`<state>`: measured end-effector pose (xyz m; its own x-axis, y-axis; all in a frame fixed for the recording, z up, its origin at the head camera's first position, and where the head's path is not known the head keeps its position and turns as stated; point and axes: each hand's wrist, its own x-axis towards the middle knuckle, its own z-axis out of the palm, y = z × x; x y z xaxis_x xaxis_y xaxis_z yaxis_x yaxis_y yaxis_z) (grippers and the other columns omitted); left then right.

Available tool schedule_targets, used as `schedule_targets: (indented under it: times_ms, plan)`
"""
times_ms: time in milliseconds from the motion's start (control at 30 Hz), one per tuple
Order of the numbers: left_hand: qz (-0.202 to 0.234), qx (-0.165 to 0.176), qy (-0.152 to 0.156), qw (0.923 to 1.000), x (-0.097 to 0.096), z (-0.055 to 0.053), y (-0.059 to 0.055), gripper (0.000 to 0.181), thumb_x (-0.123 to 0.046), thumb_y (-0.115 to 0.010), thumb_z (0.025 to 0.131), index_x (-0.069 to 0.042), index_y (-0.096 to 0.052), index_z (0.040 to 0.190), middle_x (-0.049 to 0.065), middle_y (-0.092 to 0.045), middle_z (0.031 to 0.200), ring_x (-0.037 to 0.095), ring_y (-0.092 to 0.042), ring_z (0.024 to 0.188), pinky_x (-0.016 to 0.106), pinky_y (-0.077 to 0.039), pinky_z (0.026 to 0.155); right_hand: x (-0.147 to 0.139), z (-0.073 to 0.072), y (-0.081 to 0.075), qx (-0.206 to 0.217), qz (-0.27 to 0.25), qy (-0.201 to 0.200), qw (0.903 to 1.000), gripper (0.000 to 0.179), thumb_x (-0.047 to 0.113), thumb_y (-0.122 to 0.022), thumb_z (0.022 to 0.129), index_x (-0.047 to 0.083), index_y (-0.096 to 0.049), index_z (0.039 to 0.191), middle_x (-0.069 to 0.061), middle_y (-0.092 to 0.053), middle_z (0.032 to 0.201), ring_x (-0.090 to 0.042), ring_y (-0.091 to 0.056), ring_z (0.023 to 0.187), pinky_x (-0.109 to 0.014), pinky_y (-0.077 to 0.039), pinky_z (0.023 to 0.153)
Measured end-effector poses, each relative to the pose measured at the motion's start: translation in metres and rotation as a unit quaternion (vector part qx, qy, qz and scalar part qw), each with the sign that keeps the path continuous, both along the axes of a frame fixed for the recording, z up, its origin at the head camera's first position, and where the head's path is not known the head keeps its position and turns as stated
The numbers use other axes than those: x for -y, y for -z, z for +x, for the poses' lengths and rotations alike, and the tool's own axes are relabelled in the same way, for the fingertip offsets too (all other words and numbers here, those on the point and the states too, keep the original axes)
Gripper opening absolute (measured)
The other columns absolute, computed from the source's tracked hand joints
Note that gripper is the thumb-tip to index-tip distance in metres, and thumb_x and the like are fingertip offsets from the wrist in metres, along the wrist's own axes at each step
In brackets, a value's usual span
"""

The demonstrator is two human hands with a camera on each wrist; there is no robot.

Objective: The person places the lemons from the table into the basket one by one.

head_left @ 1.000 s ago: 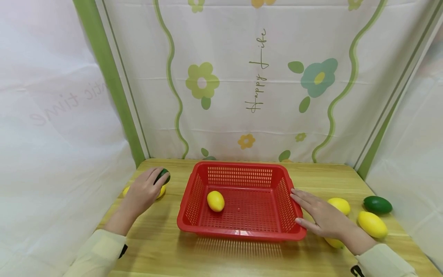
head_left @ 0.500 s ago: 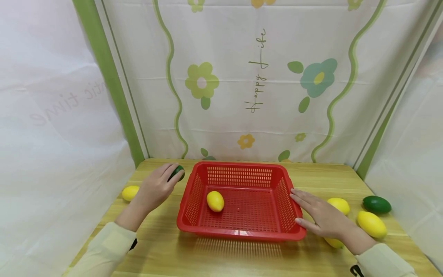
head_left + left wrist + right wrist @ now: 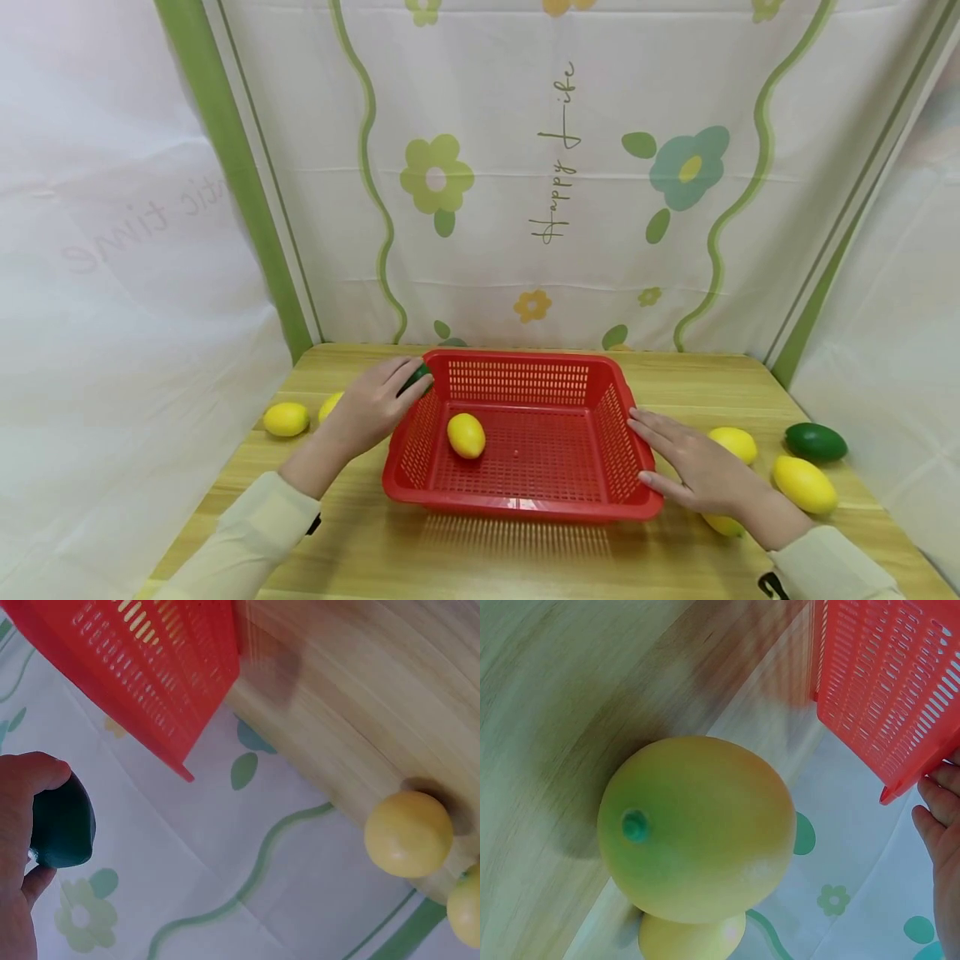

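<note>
My left hand [image 3: 372, 406] grips a dark green lemon-shaped fruit [image 3: 417, 377] at the left rim of a red plastic basket [image 3: 517, 507]. In the left wrist view, thumb and fingers wrap the green fruit [image 3: 64, 823], and its pointed end shows. My right hand [image 3: 697, 461] rests with extended fingers on the basket's right rim, thumb apart from the other fingers. From the right wrist, the fingertips [image 3: 939, 793] show at the rim. One yellow lemon [image 3: 467, 436] lies inside the basket, toward its left.
Two lemons, one of them a lemon [image 3: 286, 419] near the edge, lie left of the basket on the wooden table [image 3: 337, 533]. Around my right forearm lie several lemons [image 3: 804, 484] and another dark green fruit [image 3: 816, 442]. A printed curtain [image 3: 495, 250] stands behind, with white side sheets.
My left hand has carried the green fruit rightward from beside the left lemons to the basket's left rim, uncovering those lemons. The right hand has stayed on the rim.
</note>
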<state>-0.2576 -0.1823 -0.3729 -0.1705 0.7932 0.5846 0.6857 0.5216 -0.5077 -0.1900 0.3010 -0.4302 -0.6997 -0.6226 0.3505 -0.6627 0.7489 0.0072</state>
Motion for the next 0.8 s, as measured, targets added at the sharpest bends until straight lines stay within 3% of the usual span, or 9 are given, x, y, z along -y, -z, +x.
schedule_targets:
  times_ms: [100,200,333,800]
  plan:
    - [-0.002,0.008,0.011,0.9999,-0.007,-0.001,0.004,0.038,-0.007,-0.030,0.106,0.000,-0.066,0.116,0.022,-0.064,0.116,0.035,-0.062,0.105,0.040,-0.054,0.088,0.000,0.000,0.000,0.000,0.000,-0.002,1.0000,0.068,0.042,-0.068,0.089,0.001,-0.050,0.140,-0.015,-0.046,0.145,-0.032,-0.050,0.126,-0.050,-0.050,0.092]
    - [-0.008,0.023,0.017,0.9996,-0.014,-0.002,0.007,0.022,-0.004,-0.055,0.098,-0.002,-0.066,0.117,0.021,-0.064,0.117,0.033,-0.062,0.105,0.039,-0.053,0.089,0.000,0.000,0.000,-0.001,-0.001,-0.003,1.0000,0.068,0.041,-0.068,0.088,0.001,-0.050,0.140,-0.015,-0.047,0.145,-0.032,-0.050,0.126,-0.049,-0.050,0.092]
    - [-0.015,0.042,0.026,0.9987,-0.024,-0.001,0.010,0.041,-0.002,-0.080,0.077,-0.003,-0.066,0.116,0.018,-0.064,0.116,0.030,-0.062,0.105,0.038,-0.054,0.088,0.001,0.000,-0.001,-0.001,-0.003,-0.005,1.0000,0.068,0.040,-0.069,0.088,0.000,-0.050,0.140,-0.016,-0.047,0.144,-0.033,-0.050,0.126,-0.049,-0.050,0.092]
    - [-0.037,0.114,0.041,0.9919,-0.048,0.002,0.019,0.041,-0.010,-0.081,0.078,-0.007,-0.064,0.115,0.013,-0.062,0.116,0.025,-0.061,0.105,0.033,-0.053,0.089,0.001,0.000,-0.001,0.001,-0.002,-0.006,1.0000,0.068,0.040,-0.069,0.089,0.000,-0.049,0.140,-0.016,-0.047,0.144,-0.033,-0.050,0.126,-0.049,-0.050,0.092]
